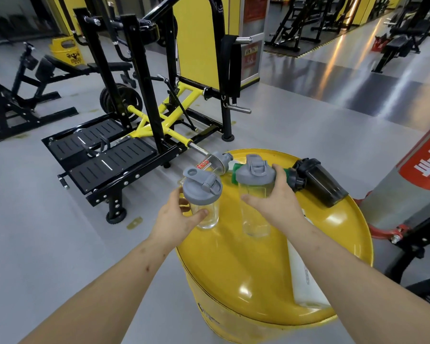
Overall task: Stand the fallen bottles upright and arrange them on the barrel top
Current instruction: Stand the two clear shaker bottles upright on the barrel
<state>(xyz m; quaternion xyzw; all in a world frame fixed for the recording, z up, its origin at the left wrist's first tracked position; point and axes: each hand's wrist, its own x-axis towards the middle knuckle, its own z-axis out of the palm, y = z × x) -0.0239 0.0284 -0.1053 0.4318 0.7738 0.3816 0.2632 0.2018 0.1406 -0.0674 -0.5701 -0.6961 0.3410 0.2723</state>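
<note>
Bottles, two clear and empty, stand on the barrel top [271,264], left hand [174,219] and right hand [276,204] each clasping one.

A black and yellow weight machine [144,115] fills the upper left. A black bench [47,70] stands behind it. A red-and-grey pillar [412,175] stands at the right edge.

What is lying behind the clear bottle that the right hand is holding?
Behind that clear bottle in the right hand, a green-capped bottle lies on its side. Its body is mostly hidden. A black shaker lies further right.
</note>
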